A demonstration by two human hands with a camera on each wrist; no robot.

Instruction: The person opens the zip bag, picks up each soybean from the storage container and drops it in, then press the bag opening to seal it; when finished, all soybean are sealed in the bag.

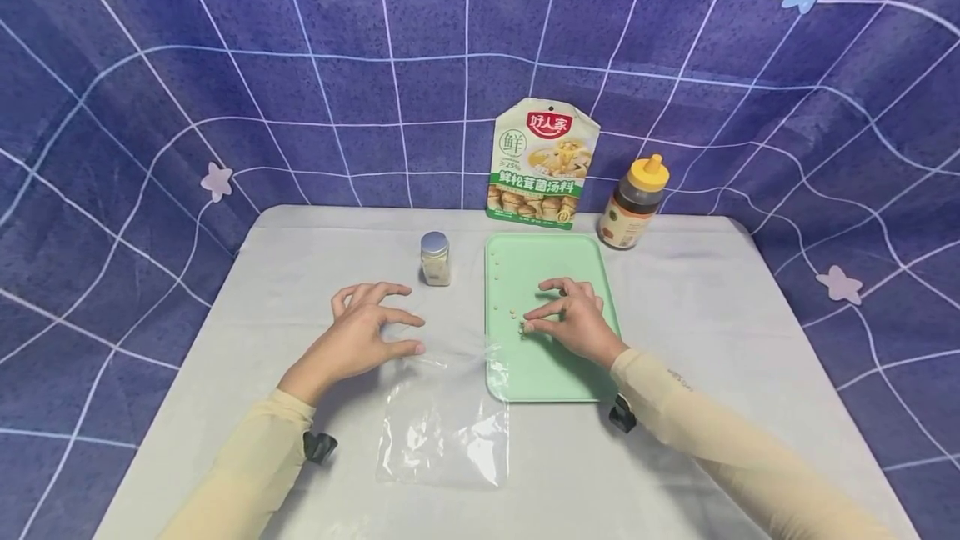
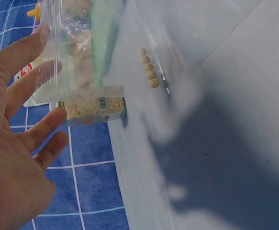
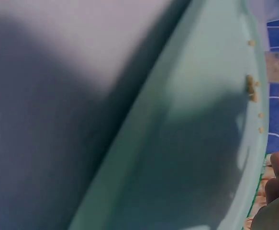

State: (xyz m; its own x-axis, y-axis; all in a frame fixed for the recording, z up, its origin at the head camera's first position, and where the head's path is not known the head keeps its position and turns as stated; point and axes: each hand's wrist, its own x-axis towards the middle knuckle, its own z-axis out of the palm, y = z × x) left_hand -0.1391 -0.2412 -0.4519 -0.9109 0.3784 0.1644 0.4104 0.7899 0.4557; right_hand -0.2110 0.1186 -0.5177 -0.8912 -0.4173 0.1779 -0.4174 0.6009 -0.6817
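My left hand [image 1: 362, 340] hovers with spread, slightly bent fingers at the top edge of a clear plastic zip bag [image 1: 446, 432]; in the left wrist view the fingers lie close to its ribbed strip. The bag lies flat, overlapping the tray's left edge. My right hand [image 1: 573, 321] is low over the green tray [image 1: 551, 382], thumb and index fingertips close together beside a few small round beige beans [image 1: 513, 313]. I cannot tell whether a bean is pinched. More beans [image 3: 251, 88] show along the tray in the right wrist view, and a row of beans [image 2: 149, 68] appears beside the bag.
A small jar [image 1: 436, 259] with a blue-grey lid stands left of the tray. Behind the tray a mushroom soup seasoning packet [image 1: 542, 165] leans against the blue curtain [image 1: 420, 90]. A yellow-capped squeeze bottle [image 1: 633, 202] stands to the packet's right. White cloth [image 1: 697, 298] covers the table.
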